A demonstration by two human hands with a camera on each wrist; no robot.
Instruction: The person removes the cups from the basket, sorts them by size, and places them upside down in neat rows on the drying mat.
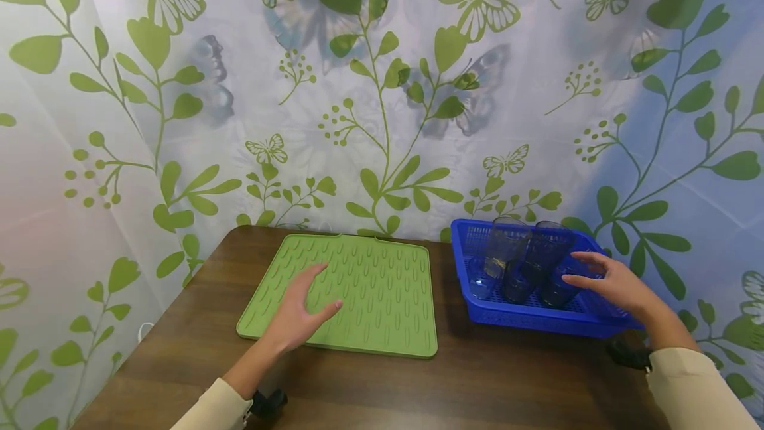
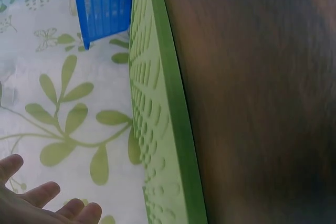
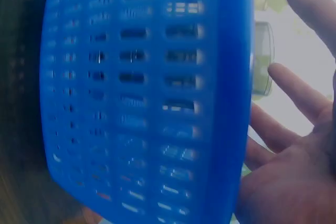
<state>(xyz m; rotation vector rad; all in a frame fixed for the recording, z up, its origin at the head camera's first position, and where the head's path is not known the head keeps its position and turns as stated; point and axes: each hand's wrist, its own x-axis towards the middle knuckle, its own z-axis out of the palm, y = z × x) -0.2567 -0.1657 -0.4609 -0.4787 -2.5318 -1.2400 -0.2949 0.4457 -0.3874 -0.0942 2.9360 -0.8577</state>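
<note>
A blue plastic basket (image 1: 555, 324) with slotted walls holds several clear and dark-tinted glasses. Two taller ones stand at its back, among them a clear glass (image 1: 507, 241), and shorter ones, such as a small dark glass (image 1: 516, 284), are in front. Over the basket's right part is my right hand (image 1: 617, 287), thumb and fingers spread apart and holding nothing. In the right wrist view its fingers (image 3: 296, 90) reach past the basket rim near a glass (image 3: 262, 59). My left hand (image 1: 298, 314) hovers above a green drying mat (image 1: 382, 297), thumb and fingers apart, with nothing in it.
The mat and basket lie side by side on a dark wooden table (image 1: 382, 387). Behind the table hangs a white curtain (image 1: 412, 151) printed with leaves and butterflies. The basket stands near the table's back right.
</note>
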